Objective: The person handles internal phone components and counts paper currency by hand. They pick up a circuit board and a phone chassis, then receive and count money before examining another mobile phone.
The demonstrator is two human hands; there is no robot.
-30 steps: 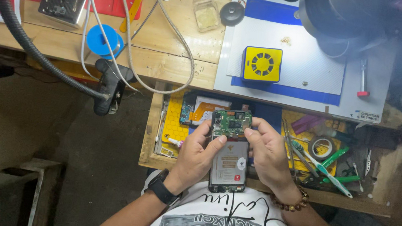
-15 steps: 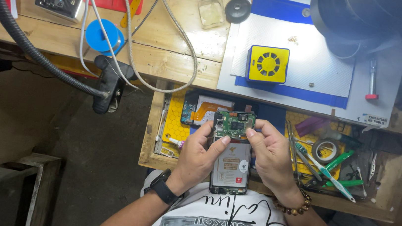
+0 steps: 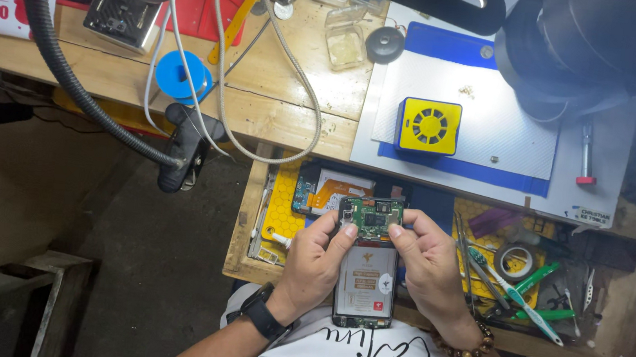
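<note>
Fingers point(image 3: 343, 240) of both hands clamp the opened phone point(image 3: 367, 274), white-and-red battery label point(image 3: 366, 279) facing up.

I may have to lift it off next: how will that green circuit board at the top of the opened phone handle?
The green circuit board looks thin and flat, so probably light and stiff but fragile. The left hand and right hand pinch it by its edges, which suits its bare, crowded face. It sits on the opened phone and may still be attached; I cannot tell.

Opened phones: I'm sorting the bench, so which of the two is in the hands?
The opened phone with the white battery, held by the left hand and right hand. The other phone, with an orange flex cable, lies untouched on the yellow mat behind.
</note>
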